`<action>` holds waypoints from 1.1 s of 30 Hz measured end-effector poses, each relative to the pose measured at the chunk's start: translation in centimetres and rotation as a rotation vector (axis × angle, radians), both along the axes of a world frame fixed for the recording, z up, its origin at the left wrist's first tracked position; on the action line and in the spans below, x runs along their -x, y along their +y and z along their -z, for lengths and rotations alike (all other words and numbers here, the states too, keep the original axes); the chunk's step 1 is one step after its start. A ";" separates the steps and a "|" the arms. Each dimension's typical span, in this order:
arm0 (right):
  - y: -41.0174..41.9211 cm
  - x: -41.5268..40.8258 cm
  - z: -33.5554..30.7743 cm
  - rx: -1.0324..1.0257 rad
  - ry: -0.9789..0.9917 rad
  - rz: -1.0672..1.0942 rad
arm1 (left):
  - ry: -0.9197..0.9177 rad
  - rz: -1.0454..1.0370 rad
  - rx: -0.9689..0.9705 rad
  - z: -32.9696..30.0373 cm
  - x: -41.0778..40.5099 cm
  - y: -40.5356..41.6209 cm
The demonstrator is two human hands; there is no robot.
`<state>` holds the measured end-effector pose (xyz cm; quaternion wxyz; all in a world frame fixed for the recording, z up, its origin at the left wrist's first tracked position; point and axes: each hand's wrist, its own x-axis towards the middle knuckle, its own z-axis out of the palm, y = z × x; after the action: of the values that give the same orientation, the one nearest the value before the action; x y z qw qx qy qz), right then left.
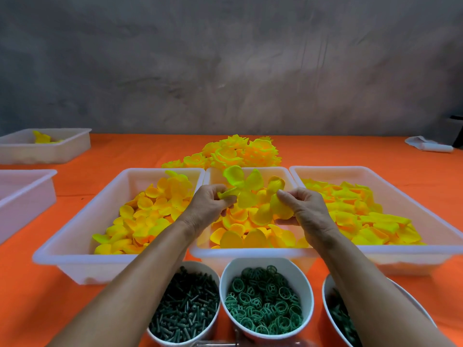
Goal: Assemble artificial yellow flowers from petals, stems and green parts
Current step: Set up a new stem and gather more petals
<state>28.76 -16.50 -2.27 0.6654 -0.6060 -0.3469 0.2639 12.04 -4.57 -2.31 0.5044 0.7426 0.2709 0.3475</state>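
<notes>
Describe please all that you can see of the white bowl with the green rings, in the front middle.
The round white bowl looks like thin plastic or paper, with a smooth rim. It stands upright on the orange tablecloth, close before the middle white plastic tray. Small green plastic rings with crossed spokes fill it loosely. Similar bowls stand on either side. No hand touches it.

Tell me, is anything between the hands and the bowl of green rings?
Nothing visible. The bowl of green rings sits open just below the left hand and right hand, which hold yellow petals over the middle tray.
</notes>
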 end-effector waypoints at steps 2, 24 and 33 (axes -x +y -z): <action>0.0 0.1 0.0 0.010 -0.013 0.007 | -0.043 0.001 0.030 -0.1 0.1 0.0; 0.5 0.0 0.3 0.065 -0.216 0.028 | 0.069 -0.147 -0.427 -0.2 -0.2 -0.3; 1.1 0.3 0.7 0.071 -0.402 -0.019 | 0.136 0.026 -0.690 -0.2 -1.7 -2.5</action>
<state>28.49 -15.40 -2.93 0.5587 -0.6661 -0.4689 0.1560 13.75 -7.08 -2.08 0.2088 0.8943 0.1609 0.3617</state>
